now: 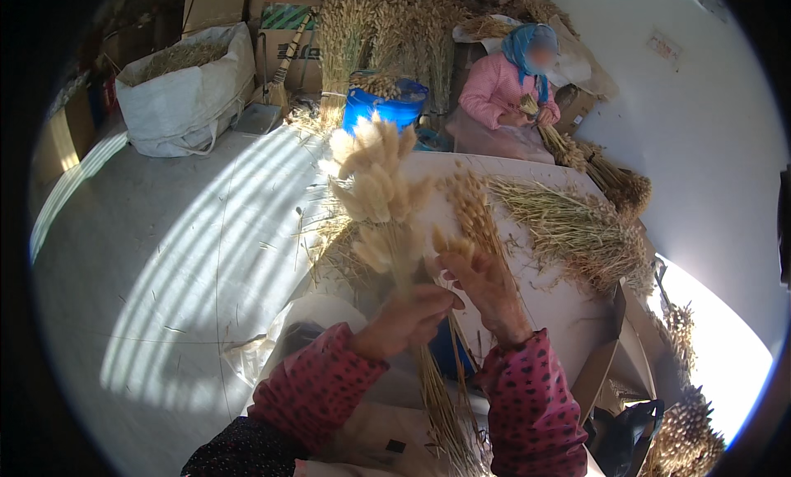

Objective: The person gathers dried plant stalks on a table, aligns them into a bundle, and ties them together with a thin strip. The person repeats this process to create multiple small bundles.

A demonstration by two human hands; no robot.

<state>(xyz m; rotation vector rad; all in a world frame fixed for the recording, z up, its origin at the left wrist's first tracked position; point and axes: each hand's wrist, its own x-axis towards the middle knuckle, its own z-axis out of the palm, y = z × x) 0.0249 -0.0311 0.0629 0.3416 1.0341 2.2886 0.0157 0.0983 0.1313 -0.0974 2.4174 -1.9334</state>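
My left hand [405, 322] is closed around the stems of a bunch of dried bunny-tail grass [377, 180], whose fluffy cream heads stand upright above it. The bunch's stems [439, 396] hang down below the hand towards my lap. Close beside it on the right, my right hand [485, 285] pinches a few smaller bunny-tail heads [456, 245] near their tops; their thin stems run down past my left hand. Behind my right hand, a row of tan dried heads on stems [473, 205] lies on the white table [426, 165].
A large pile of dried grass [568, 230] covers the table's right part. Opened cardboard [624, 347] and a black bag [624, 434] are at the right. Beyond the table stand a blue bucket [383, 109], a white sack [185, 97] and a broom [287, 63]. A co-worker [494, 91] sits holding a bundle.
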